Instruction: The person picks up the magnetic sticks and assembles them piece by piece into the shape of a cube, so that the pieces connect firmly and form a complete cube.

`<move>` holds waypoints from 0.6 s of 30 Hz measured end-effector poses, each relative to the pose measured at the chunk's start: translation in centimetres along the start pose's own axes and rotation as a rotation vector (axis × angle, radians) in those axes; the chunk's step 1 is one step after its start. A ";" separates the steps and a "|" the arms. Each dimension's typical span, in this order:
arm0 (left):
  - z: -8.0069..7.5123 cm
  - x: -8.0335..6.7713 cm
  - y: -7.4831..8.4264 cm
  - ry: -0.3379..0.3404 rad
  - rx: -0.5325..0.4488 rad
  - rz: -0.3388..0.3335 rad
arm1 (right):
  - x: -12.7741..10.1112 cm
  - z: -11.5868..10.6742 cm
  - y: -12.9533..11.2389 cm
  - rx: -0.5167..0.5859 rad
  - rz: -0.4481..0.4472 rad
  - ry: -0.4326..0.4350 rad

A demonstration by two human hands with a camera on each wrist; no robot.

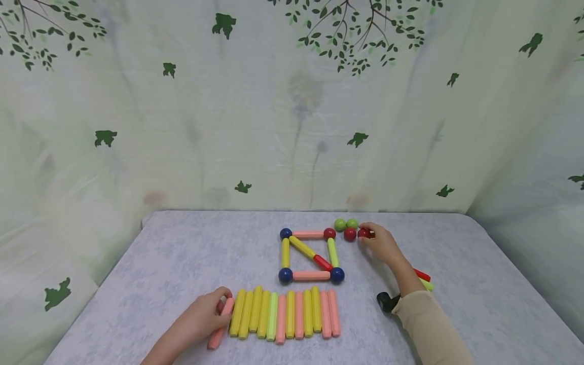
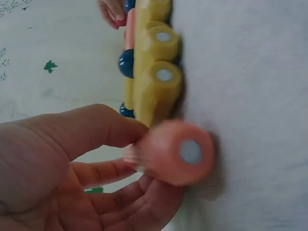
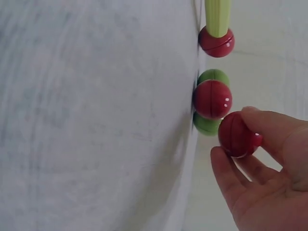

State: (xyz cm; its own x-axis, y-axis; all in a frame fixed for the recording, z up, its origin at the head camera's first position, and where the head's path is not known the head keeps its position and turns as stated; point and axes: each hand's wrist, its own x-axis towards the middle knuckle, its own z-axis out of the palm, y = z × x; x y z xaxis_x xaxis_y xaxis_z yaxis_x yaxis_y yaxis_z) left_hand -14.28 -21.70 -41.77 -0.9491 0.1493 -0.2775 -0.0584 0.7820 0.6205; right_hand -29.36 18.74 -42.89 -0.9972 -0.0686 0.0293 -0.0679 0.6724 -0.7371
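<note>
On the bench (image 1: 159, 253), my right hand (image 1: 382, 244) pinches a red ball (image 3: 237, 134) — lift it straight — while my left hand (image 1: 203, 317) curls round a pink stick (image 2: 171, 151).

- Eleven loose sticks (image 1: 283, 314) in my row, lower centre.
- Five sticks form the square (image 1: 310, 255).
- Eight balls: three blue (image 1: 286, 233), three red (image 1: 350, 233), two green (image 1: 339, 224).
</note>
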 end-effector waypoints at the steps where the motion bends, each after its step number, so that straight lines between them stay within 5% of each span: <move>1: -0.2 0.0 0.3 0.025 0.000 -0.003 | -0.1 0.0 -0.1 0.017 -0.008 0.007; 5: -1.3 0.6 1.7 0.216 -0.064 0.074 | -0.6 0.1 -0.9 0.083 -0.083 0.044; 9: -1.7 1.8 3.3 0.401 -0.192 0.260 | -0.9 0.4 -2.1 0.132 -0.163 0.072; 13: -0.8 3.5 5.1 0.442 -0.332 0.410 | -1.1 0.8 -3.5 0.177 -0.185 0.080; 18: 1.0 5.9 7.2 0.397 -0.462 0.487 | -1.7 1.4 -5.3 0.210 -0.207 0.067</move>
State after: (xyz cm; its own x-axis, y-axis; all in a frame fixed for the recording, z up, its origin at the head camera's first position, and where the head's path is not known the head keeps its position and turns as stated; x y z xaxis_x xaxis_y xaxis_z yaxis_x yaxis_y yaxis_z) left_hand -19.98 -14.62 -39.64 -0.9356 0.1148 0.3339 0.3528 0.3401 0.8717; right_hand -27.28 14.23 -39.98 -0.9632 -0.1350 0.2325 -0.2688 0.4817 -0.8341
